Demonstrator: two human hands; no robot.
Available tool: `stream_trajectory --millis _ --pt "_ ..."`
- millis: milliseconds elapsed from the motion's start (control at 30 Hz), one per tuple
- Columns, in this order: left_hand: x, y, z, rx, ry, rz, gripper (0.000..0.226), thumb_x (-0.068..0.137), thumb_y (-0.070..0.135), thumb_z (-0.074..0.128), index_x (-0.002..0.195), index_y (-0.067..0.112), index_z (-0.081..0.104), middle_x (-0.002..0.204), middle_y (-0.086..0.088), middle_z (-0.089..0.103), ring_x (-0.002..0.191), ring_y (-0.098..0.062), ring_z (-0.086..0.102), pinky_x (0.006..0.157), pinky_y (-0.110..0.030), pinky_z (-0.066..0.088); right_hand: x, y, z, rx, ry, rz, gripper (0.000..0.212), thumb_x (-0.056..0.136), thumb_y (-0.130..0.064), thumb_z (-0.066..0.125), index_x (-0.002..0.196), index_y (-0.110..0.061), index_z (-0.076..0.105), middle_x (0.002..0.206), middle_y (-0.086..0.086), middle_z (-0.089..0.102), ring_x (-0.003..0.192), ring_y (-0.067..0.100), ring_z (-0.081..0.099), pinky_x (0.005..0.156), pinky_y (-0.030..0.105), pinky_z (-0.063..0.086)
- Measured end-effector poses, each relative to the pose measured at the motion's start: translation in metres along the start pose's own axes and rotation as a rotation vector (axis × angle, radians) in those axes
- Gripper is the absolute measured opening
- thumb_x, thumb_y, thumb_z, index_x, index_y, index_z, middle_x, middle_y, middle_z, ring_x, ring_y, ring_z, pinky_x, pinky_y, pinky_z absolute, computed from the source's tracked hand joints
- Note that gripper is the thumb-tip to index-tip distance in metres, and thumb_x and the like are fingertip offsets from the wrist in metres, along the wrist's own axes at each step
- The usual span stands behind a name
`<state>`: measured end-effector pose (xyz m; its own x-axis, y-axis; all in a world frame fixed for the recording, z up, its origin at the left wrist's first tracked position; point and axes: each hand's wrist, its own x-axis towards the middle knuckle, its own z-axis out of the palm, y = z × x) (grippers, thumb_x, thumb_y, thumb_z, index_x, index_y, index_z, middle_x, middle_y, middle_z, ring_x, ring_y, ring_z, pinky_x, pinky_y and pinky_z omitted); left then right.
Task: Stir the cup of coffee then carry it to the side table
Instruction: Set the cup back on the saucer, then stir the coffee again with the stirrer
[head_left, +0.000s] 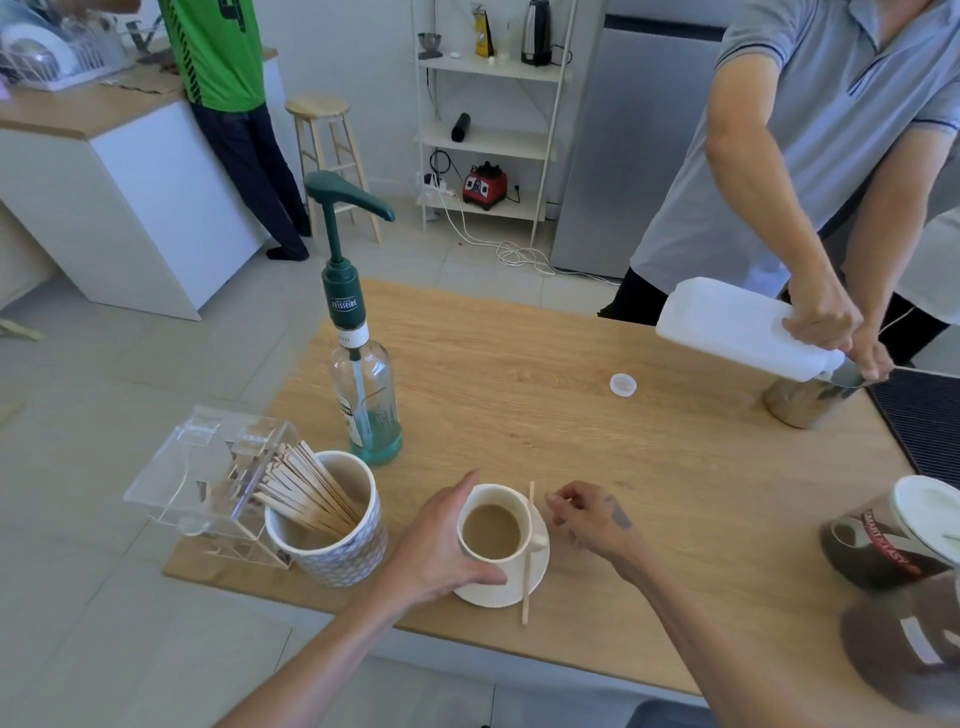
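A white cup of milky coffee (492, 530) stands on a white saucer (537, 569) near the front edge of the wooden table (597, 447). My left hand (441, 545) wraps around the cup's left side and touches the saucer. A wooden stir stick (528, 571) lies across the saucer's right side, just right of the cup. My right hand (592, 519) hovers right of the saucer with fingers loosely apart, holding nothing.
A patterned holder of wooden sticks (327, 525) and a clear plastic box (208, 467) stand left of the cup. Behind is a syrup pump bottle (363, 395). Across the table a person pours from a white jug (743, 327) into a metal pitcher (810, 400). Coffee bags (893, 540) lie at right.
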<state>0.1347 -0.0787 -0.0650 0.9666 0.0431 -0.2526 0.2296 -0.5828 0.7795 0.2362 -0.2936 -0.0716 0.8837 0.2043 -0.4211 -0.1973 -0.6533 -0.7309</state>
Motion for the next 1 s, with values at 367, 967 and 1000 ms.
stream_trajectory --millis 367,967,1000 --pt "0.015 -0.001 0.003 0.168 -0.035 0.079 0.120 0.057 0.049 0.094 0.159 0.027 0.033 0.154 0.007 0.049 0.140 -0.012 0.044 0.116 -0.031 0.039 0.043 -0.011 0.025 -0.210 -0.025 0.052 0.040 0.078 -0.032 0.077 0.051 -0.019 0.051 0.055 -0.004 0.051 0.050 0.011 0.046 0.047 0.024 0.036" --pt "0.005 -0.011 0.013 0.155 0.048 0.114 0.112 0.062 0.054 0.082 0.159 0.030 0.031 0.158 0.009 0.045 0.144 -0.010 0.042 0.116 -0.024 0.035 -0.053 -0.067 -0.048 -0.053 0.628 -0.207 0.020 0.085 -0.023 0.072 0.071 -0.013 0.064 0.061 -0.001 0.068 0.060 0.020 0.062 0.058 0.026 0.045" --pt "0.005 -0.012 0.013 0.151 0.047 0.116 0.112 0.062 0.053 0.082 0.159 0.029 0.031 0.158 0.010 0.046 0.144 -0.009 0.042 0.117 -0.023 0.034 -0.066 -0.074 -0.052 -0.022 0.676 -0.254 0.019 0.085 -0.024 0.072 0.072 -0.013 0.064 0.062 0.000 0.069 0.059 0.019 0.063 0.059 0.027 0.047"
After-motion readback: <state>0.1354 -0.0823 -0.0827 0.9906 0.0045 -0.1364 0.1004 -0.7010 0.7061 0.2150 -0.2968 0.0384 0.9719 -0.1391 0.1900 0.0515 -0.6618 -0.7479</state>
